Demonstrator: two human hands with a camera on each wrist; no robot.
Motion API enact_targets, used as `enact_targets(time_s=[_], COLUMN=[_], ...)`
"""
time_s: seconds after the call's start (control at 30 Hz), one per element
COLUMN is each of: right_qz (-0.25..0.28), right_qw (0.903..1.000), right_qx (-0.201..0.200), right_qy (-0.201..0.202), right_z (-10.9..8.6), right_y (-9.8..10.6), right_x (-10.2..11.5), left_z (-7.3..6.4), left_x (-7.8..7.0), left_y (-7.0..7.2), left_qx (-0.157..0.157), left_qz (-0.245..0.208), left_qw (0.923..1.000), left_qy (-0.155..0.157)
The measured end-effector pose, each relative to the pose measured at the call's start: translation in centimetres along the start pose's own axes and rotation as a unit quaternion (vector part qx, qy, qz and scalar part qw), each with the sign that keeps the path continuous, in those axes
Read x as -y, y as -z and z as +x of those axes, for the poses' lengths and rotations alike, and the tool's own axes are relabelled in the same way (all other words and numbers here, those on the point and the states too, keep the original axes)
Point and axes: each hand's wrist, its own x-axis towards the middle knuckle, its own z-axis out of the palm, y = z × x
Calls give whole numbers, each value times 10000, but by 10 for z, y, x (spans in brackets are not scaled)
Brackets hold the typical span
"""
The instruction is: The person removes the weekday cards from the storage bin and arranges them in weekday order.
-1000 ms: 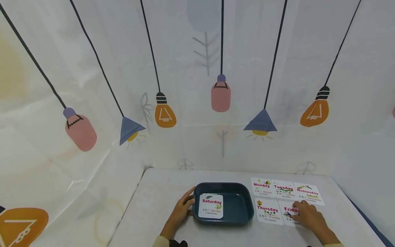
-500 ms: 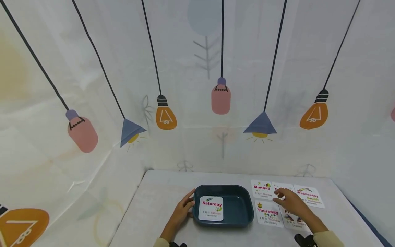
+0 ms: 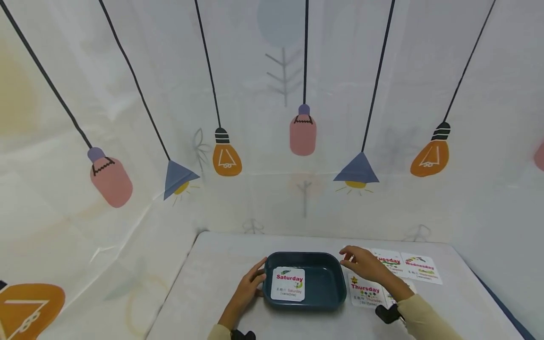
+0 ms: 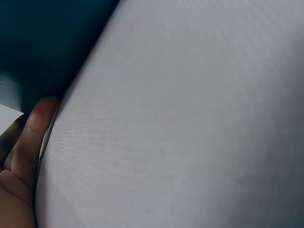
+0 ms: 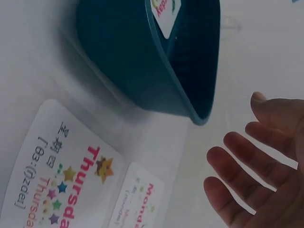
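Note:
A dark teal tray (image 3: 325,283) stands on the white table, with a "Saturday" card (image 3: 288,284) lying inside at its left. My left hand (image 3: 248,287) rests against the tray's left side, fingers along the wall; its thumb (image 4: 40,121) is by the tray's side in the left wrist view. Beside the tray's right rim, my right hand (image 3: 361,262) hovers with loosely bent fingers and holds nothing. It hides the "Monday" card (image 5: 137,199) in the head view, though the right wrist view shows part of it. Below that hand lies the "Thursday" card (image 3: 365,293).
The "Tuesday" card (image 3: 390,259) and "Wednesday" card (image 3: 422,268) lie in the back row to the right. My right forearm covers most of the "Friday" card. A white sheet (image 3: 255,203) printed with hanging lamps surrounds the table (image 3: 221,255).
My right hand has moved left from the "Friday" card, over the "Tuesday" card, to the tray's right rim. The left hand, tray and cards have stayed in place.

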Motion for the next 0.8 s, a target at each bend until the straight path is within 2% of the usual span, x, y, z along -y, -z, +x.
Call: enact_targets(time_s=[0.27, 0.43, 0.6, 0.8], right_qz=[122, 202, 221, -131], right_qw=[9978, 9941, 9891, 9816], right_qx=[490, 813, 1032, 1334], right_qy=[438, 682, 1024, 1357], right_z=[20, 36, 50, 60], right_y=[-20, -23, -28, -41], right_x=[12, 23, 34, 43], left_z=[-1, -1, 1, 0], left_x=[-3, -5, -4, -4], left_y=[-4, -2, 0, -2], left_qx=[29, -69, -55, -94], left_qz=[-17, 96, 9, 52], left_qw=[10000, 9999, 10000, 9998], left_qy=[8, -32, 24, 149])
